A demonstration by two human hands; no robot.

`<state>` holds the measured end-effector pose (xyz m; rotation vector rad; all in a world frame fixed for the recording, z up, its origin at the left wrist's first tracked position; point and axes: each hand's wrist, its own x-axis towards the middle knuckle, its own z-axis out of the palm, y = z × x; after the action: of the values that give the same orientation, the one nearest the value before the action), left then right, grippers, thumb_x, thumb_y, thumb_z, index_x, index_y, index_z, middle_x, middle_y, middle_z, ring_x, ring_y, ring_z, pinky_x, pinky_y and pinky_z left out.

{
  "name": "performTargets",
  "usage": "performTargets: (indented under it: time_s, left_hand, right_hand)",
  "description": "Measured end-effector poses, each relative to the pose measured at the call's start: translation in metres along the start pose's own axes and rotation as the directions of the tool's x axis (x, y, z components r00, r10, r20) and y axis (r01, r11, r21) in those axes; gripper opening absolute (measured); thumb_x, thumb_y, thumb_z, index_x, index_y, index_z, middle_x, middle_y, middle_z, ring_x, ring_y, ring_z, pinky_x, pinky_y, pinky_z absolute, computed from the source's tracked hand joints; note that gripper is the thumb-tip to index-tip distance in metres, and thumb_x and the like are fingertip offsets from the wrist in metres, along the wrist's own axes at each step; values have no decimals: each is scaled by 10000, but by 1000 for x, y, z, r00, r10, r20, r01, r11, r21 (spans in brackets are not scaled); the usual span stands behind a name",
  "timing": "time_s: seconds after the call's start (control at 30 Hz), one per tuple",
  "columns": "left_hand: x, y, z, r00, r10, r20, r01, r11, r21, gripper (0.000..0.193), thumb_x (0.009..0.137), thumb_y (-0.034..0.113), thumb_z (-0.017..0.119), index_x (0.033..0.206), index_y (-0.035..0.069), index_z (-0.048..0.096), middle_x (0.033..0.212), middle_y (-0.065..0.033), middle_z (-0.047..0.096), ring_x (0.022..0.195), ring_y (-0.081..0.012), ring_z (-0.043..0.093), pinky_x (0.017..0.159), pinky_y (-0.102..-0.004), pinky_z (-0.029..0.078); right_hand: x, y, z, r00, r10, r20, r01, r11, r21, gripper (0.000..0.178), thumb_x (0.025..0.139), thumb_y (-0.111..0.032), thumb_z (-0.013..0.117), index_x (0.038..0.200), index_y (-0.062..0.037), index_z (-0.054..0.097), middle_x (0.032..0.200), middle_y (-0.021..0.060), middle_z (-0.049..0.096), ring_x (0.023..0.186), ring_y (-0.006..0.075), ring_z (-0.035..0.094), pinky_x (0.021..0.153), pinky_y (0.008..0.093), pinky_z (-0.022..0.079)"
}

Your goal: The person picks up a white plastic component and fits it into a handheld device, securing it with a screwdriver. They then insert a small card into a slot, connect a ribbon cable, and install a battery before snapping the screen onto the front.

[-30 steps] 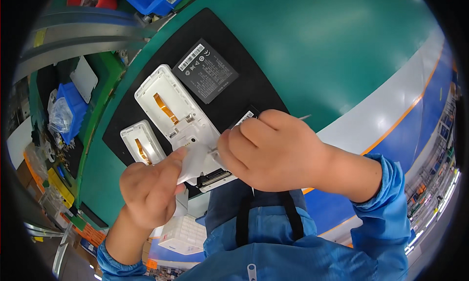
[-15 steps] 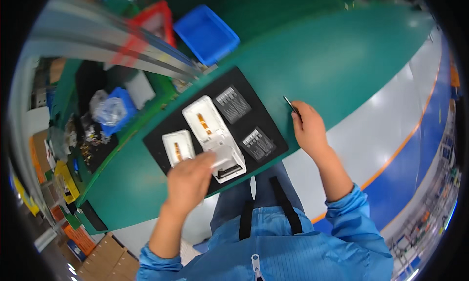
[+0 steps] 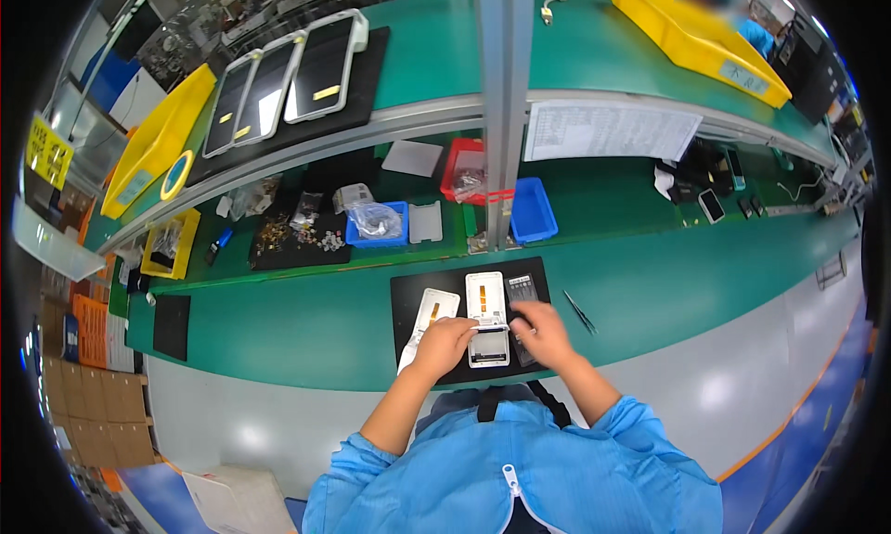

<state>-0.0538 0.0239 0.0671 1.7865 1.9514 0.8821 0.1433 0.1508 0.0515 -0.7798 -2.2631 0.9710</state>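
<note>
A white device housing [image 3: 485, 287] with an orange flex strip inside lies on a black mat [image 3: 402, 297]. My left hand [image 3: 444, 346] is at its left edge, fingertips closed on a thin white piece [image 3: 488, 327] across the housing's middle. My right hand [image 3: 546, 335] is at the other side, thumb and index finger apart near that piece's right end. Left of the housing lies a second white housing [image 3: 438, 305], partly behind my left hand. Dark flat batteries [image 3: 522, 287] lie on the right of the mat, partly hidden by my right hand. Tweezers [image 3: 580, 312] rest on the green table.
Behind the mat stand a blue bin [image 3: 533, 209], a red bin [image 3: 461, 170] and a blue tray with a plastic bag [image 3: 376, 220]. A metal post [image 3: 506, 116] rises beyond the mat. The shelf above holds several screen panels [image 3: 320, 65] and a yellow bin [image 3: 705, 42].
The tweezers have left my right hand and lie on the table. That hand has moved left to the housing, opposite my left hand. The view has turned and shows more of the bench.
</note>
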Motion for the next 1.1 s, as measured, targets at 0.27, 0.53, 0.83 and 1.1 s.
performTargets:
  time_s: [0.27, 0.53, 0.83, 1.1]
  left_hand:
    - [-45, -19, -35, 993, -85, 79, 75, 989, 124, 424, 850, 285, 656, 1173, 16, 604, 1218, -174, 611, 1143, -352, 557, 998, -462, 402]
    - [-88, -30, 16, 954, -207, -216, 279, 877, 391, 719, 867, 418, 602, 1389, -32, 396, 1446, -216, 399, 1357, -358, 360, 1124, -514, 229]
    - [-90, -35, 28, 960, -170, -224, 250, 882, 401, 663, 867, 400, 586, 1368, -10, 442, 1426, -195, 436, 1340, -353, 385, 1122, -508, 231]
    - [-104, -16, 16, 903, -232, -361, 330, 913, 240, 577, 865, 260, 589, 1335, -40, 443, 1421, -233, 421, 1340, -406, 366, 1116, -527, 227]
  right_hand:
    - [-15, -39, 7, 814, -257, 522, 442, 856, -268, 418, 768, -332, 708, 1104, -91, 650, 1198, 105, 612, 1170, 257, 531, 1016, 441, 353]
    - [-42, -33, 58, 891, -93, 445, 350, 764, -542, 780, 777, -393, 698, 1442, -142, 378, 1503, 114, 342, 1391, 261, 311, 1109, 504, 248]
    - [-39, -33, 45, 910, -120, 397, 322, 808, -494, 722, 762, -364, 712, 1390, -126, 447, 1464, 139, 387, 1371, 262, 343, 1095, 507, 261]
    - [-35, 90, -24, 863, 407, -298, -502, 633, -589, 366, 782, -119, 687, 1103, -24, 540, 1132, 191, 554, 1072, 365, 507, 913, 506, 369]
